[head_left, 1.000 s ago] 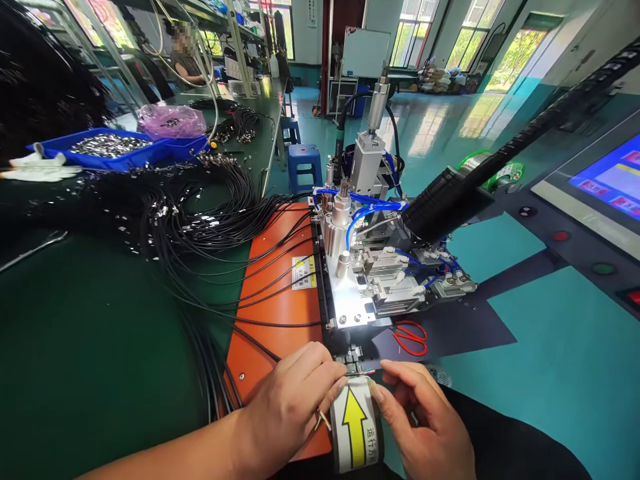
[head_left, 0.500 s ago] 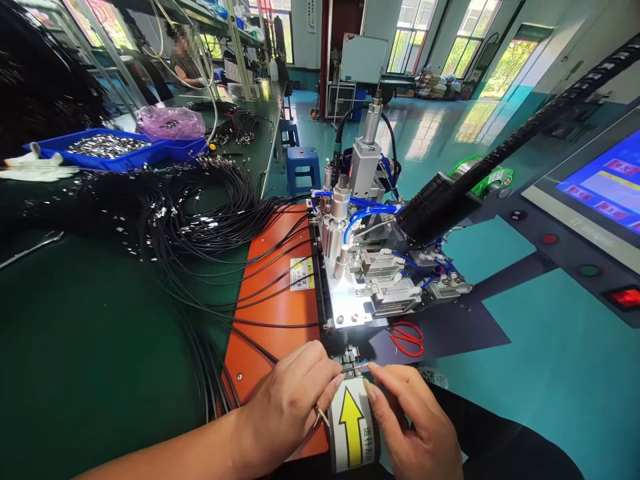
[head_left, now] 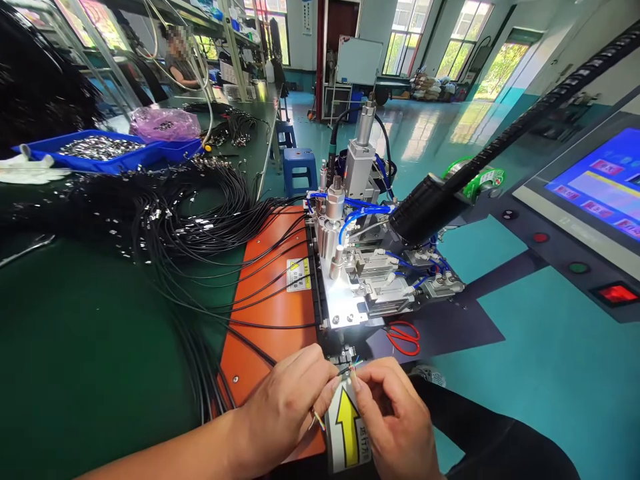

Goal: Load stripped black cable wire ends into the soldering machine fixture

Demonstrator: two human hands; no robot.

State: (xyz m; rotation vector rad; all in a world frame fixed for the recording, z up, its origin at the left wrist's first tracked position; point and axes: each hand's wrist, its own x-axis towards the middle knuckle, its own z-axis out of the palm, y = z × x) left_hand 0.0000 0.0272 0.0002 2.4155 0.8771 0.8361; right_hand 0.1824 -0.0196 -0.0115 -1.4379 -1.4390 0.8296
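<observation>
Right hand leftward, parts in tray

The head-worn camera faces forward and down, near the fingers.

Left hand holds a cable, right hand pinches its coloured wires.

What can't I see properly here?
All in the head view:
Wire tips at the right hand: too small to count.
Cable in the left hand: mostly hidden by that hand.
Screen: cut off by the right edge, its words too small.
Green reel: partly hidden behind the black tube.
</observation>
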